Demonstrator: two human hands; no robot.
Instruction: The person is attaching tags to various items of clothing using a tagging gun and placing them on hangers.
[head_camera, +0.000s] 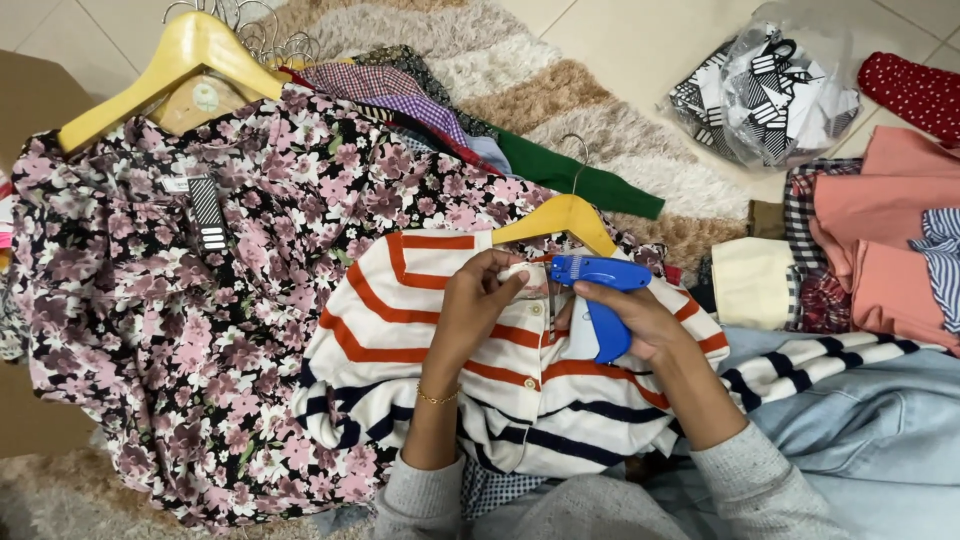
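Striped white, orange and navy knit shirt (520, 385) on a yellow wooden hanger (560, 218), being tagged.
Left hand (478, 305) fingers pinch its collar; right hand (640, 320) fingers clamp a blue plastic tagging gun (600, 290).

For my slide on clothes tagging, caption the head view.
Left hand pinches a striped shirt's collar while right hand aims a blue tagging gun.

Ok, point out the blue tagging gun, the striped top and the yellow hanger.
blue tagging gun (603, 300), head view, on its handle.
striped top (520, 395), head view, on its front.
yellow hanger (560, 215), head view, on its shoulder.
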